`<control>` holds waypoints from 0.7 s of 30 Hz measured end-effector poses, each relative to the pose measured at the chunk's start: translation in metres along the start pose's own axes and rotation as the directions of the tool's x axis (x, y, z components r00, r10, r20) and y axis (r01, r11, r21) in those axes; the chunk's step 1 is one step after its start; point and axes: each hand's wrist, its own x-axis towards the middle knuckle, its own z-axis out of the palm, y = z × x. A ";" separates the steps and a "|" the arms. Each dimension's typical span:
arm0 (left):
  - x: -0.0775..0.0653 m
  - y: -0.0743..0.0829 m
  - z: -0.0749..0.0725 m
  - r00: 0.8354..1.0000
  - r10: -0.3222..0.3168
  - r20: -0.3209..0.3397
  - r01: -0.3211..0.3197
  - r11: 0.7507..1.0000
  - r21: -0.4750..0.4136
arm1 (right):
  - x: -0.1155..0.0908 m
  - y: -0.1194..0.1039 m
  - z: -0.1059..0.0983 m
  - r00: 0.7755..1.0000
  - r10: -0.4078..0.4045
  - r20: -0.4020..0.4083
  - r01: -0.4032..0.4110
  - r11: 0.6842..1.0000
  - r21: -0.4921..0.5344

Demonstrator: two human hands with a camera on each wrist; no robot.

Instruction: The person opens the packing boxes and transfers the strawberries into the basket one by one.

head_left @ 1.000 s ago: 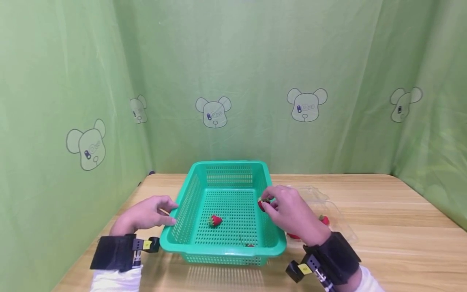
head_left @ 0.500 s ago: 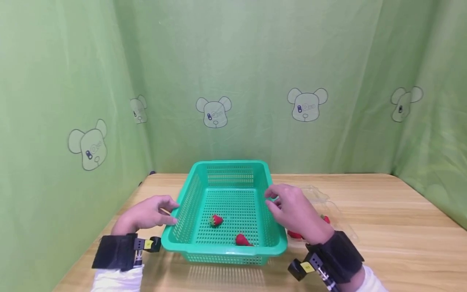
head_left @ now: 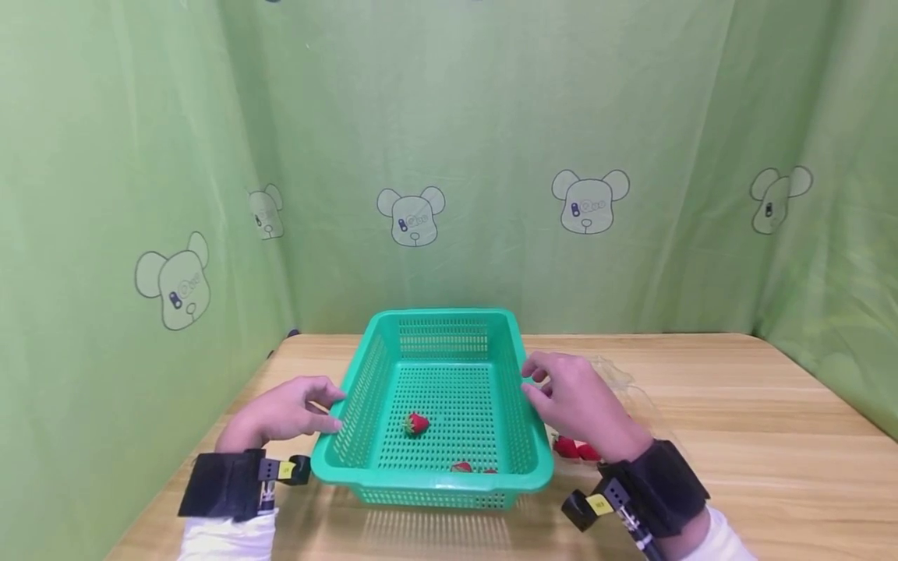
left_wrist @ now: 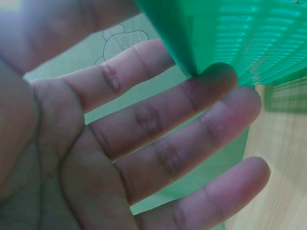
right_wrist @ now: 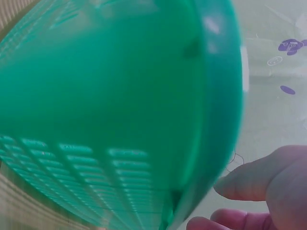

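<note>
A green plastic basket [head_left: 436, 481] with slotted walls stands on the table. One strawberry [head_left: 417, 423] lies on its floor, and tops of a strawberry [head_left: 461, 467] and another strawberry [head_left: 489, 471] show just behind the near rim. My left hand [head_left: 302, 407] is at the basket's left rim; in the left wrist view its fingers [left_wrist: 163, 120] stretch out spread, fingertips right at the wall. Over the right rim hovers my right hand [head_left: 571, 393], fingers loosely bent, holding nothing. Below it, a clear plastic box [head_left: 648, 409] with strawberries [head_left: 565, 446] is partly hidden by the hand and forearm.
The wooden table [head_left: 758, 436] extends to the right of the plastic box. Green curtains [head_left: 491, 101] printed with bear outlines hang behind the table and at both sides. A black strap with a small camera [head_left: 585, 506] sits on each wrist.
My right hand let go of a strawberry, which dropped into the basket near its front wall. That hand then moved right, away from the basket's inside. My left hand stayed at the rim.
</note>
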 end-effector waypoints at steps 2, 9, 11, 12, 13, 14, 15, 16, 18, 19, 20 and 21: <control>0.000 0.000 0.000 1.000 0.000 0.000 0.000 1.000 -0.002 | 0.000 0.002 -0.001 1.000 0.010 0.007 -0.010 1.000 0.000; 0.000 -0.001 0.000 1.000 0.006 0.002 -0.006 1.000 -0.003 | 0.000 0.010 -0.003 1.000 0.015 0.004 -0.015 1.000 -0.024; 0.000 -0.001 0.000 1.000 0.007 0.003 -0.007 1.000 -0.002 | 0.000 0.012 -0.003 1.000 0.017 0.004 -0.017 0.999 -0.032; 0.000 -0.001 0.000 1.000 0.007 0.002 -0.007 1.000 -0.001 | 0.000 0.013 -0.003 1.000 0.019 0.005 -0.019 0.999 -0.036; 0.000 -0.001 0.000 1.000 0.006 0.003 -0.006 1.000 -0.001 | 0.000 0.014 -0.003 1.000 0.024 0.007 -0.024 0.999 -0.041; 0.000 -0.001 0.000 1.000 0.007 0.003 -0.007 1.000 0.000 | 0.000 0.015 -0.003 0.999 0.030 0.009 -0.030 0.999 -0.045; 0.000 -0.001 0.000 1.000 0.007 0.003 -0.007 1.000 0.001 | 0.000 0.015 -0.004 0.999 0.039 0.013 -0.038 0.998 -0.048; 0.000 -0.001 0.000 1.000 0.007 0.003 -0.007 1.000 0.001 | 0.000 0.016 -0.004 0.999 0.048 0.019 -0.047 0.998 -0.048; 0.000 -0.001 0.000 1.000 0.006 0.003 -0.006 1.000 0.003 | 0.001 0.018 -0.004 0.998 0.062 0.030 -0.061 0.997 -0.047; 0.000 0.000 0.000 1.000 0.005 0.002 -0.006 1.000 0.006 | 0.001 0.018 -0.004 0.997 0.068 0.035 -0.066 0.997 -0.047; 0.000 0.000 0.000 1.000 0.005 0.001 -0.005 1.000 0.008 | 0.001 0.019 -0.004 0.997 0.071 0.038 -0.069 0.996 -0.048; 0.000 0.000 0.000 1.000 0.004 0.000 -0.004 1.000 0.011 | 0.001 0.020 -0.004 0.996 0.074 0.042 -0.072 0.996 -0.050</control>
